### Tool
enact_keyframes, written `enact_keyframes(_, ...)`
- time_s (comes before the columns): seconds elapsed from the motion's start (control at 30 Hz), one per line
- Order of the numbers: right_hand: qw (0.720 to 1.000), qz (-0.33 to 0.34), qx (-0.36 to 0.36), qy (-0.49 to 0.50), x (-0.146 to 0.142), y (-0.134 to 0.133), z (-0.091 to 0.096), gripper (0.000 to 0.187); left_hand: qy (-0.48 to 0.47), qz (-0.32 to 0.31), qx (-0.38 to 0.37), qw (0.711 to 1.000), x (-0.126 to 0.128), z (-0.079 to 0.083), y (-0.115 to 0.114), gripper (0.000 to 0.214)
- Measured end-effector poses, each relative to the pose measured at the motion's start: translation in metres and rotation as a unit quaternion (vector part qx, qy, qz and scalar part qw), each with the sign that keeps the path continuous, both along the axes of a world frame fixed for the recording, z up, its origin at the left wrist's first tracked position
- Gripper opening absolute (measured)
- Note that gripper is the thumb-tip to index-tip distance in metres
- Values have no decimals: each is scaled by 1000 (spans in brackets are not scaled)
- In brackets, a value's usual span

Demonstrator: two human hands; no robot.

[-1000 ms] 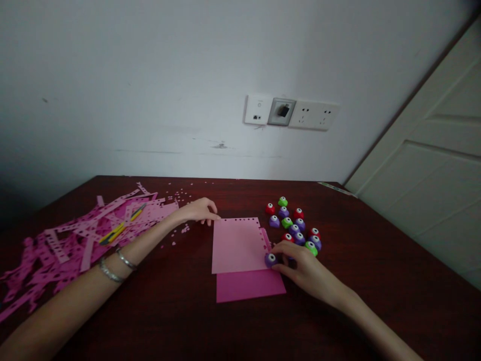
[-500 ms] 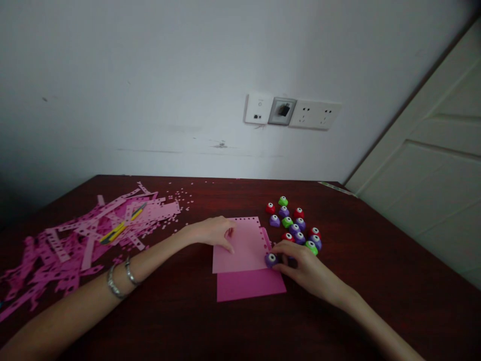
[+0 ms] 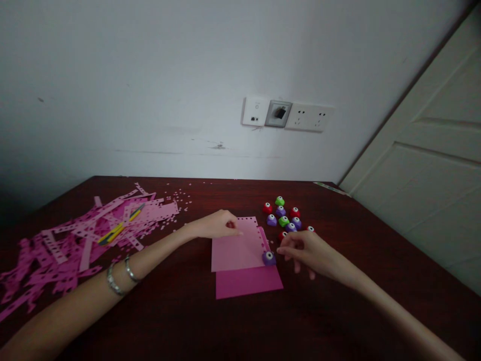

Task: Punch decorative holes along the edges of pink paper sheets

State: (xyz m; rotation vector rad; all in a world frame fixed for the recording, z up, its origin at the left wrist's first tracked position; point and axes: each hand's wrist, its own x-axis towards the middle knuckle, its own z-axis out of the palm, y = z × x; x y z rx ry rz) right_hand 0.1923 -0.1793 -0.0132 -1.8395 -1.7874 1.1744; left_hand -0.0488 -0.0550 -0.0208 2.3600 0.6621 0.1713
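Note:
A light pink sheet (image 3: pixel 235 245) with punched holes along its top and right edges lies on a darker pink sheet (image 3: pixel 248 283). A purple paper punch (image 3: pixel 268 257) sits on the light sheet's right edge. My right hand (image 3: pixel 306 252) hovers just right of that punch, fingers spread and empty. My left hand (image 3: pixel 217 226) rests on the light sheet's top left part, fingers curled and pressed on the paper. Behind the right hand stands a cluster of red, green and purple punches (image 3: pixel 284 216).
A heap of punched pink paper strips (image 3: pixel 75 240) covers the dark wooden table's (image 3: pixel 169 311) left side, with a yellow utility knife (image 3: pixel 116 229) on it. Small paper bits lie nearby. Wall sockets (image 3: pixel 287 114) are behind; a white door (image 3: pixel 424 165) is at right.
My right hand let go of the purple punch and lifted off to the right, fingers spreading. My left hand moved from the sheet's top left corner onto the sheet.

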Motion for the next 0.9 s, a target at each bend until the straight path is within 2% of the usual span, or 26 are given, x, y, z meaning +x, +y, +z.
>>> enact_keyframes(0.13, 984, 81, -159, 28, 4, 13, 3, 48, 29, -28, -95, 995, 18, 4, -10, 38)
enact_keyframes(0.2, 973, 101, -205, 24, 3, 20, 1, 54, 60, -33, -154, 986, 27, 4, -16, 40)
enact_keyframes(0.43, 966, 120, -226, -36, -5, 30, -5, 56, 135, -38, -280, 950, 49, 2, -29, 48)
enact_keyframes(0.57, 960, 132, -246, -17, -4, 34, -8, 42, 164, -37, -335, 927, 59, -1, -29, 51)
enact_keyframes(0.7, 944, 130, -303, 11, -4, 39, -6, 27, 182, -76, -354, 914, 70, -11, -24, 50)
enact_keyframes(0.9, 936, 130, -327, -28, -15, 47, 5, 32, 198, -128, -395, 888, 80, -21, -11, 39)
